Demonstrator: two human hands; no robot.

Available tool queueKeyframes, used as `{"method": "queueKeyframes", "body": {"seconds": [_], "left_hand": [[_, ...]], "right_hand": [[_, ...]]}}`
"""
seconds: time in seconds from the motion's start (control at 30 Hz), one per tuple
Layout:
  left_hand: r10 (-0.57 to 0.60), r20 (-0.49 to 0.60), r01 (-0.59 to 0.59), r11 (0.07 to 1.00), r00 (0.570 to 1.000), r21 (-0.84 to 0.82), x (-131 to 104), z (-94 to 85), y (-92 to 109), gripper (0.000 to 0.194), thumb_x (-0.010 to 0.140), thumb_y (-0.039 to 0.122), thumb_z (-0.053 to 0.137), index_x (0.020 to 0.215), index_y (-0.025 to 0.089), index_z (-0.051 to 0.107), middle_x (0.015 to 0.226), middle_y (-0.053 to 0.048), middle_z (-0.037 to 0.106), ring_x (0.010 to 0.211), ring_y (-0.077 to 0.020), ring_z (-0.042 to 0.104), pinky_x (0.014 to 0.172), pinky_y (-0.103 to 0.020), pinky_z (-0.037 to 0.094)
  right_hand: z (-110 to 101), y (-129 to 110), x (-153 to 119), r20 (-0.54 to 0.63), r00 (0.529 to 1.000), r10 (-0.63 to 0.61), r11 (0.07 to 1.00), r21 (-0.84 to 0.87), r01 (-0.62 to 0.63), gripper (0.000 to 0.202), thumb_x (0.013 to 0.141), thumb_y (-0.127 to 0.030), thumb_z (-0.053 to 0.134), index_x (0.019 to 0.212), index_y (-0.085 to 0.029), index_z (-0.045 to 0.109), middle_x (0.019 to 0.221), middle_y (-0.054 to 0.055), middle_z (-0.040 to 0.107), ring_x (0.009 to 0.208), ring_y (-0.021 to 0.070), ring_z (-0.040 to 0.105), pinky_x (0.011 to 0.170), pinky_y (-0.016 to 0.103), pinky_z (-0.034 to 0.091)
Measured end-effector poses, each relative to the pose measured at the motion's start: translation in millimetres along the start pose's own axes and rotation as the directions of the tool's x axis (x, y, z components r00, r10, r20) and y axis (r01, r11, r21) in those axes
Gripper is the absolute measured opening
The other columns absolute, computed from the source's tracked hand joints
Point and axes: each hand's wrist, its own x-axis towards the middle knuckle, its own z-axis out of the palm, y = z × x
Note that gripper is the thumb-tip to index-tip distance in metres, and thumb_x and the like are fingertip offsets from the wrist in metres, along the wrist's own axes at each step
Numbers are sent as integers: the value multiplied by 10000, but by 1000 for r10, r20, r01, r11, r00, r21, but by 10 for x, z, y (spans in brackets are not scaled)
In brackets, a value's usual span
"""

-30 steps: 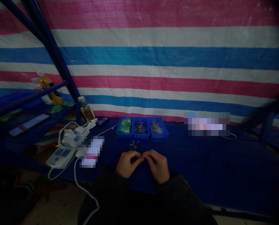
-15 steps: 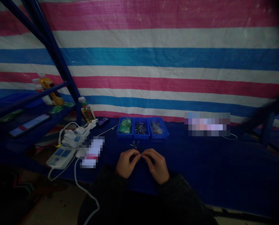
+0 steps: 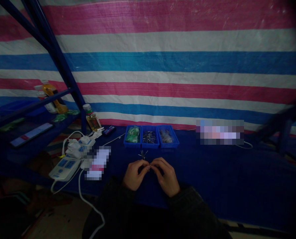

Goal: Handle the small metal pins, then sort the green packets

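My left hand (image 3: 135,174) and my right hand (image 3: 167,176) meet fingertip to fingertip above the blue tabletop (image 3: 207,172). Both are closed in a pinch on something too small to make out. Just beyond my left fingers lie a few thin metal pins (image 3: 143,154). Farther back, three small blue trays stand side by side: the left tray (image 3: 132,145) holds green bagged items, the middle tray (image 3: 150,145) holds many metal pins, and the right tray (image 3: 168,145) holds clear bagged pieces.
White power strips (image 3: 64,168) with plugs and cables lie at the left beside a blurred-out phone (image 3: 98,164). A bottle (image 3: 92,119) stands behind them. A blurred-out object (image 3: 219,132) lies at the back right. Blue frame bars (image 3: 63,66) rise at the left.
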Motion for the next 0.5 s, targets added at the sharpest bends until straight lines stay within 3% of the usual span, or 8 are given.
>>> {"method": "queueKeyframes", "body": {"seconds": [0.5], "left_hand": [[-9, 4, 9, 1000, 1000, 17, 0, -5, -3, 181, 967, 254, 592, 855, 180, 713, 791, -30, 730, 762, -177, 678, 733, -257, 491]], "right_hand": [[-8, -1, 5, 8, 999, 33, 999, 5, -33, 136, 997, -222, 553, 915, -224, 661, 899, 47, 681, 843, 201, 668, 775, 316, 538]]}}
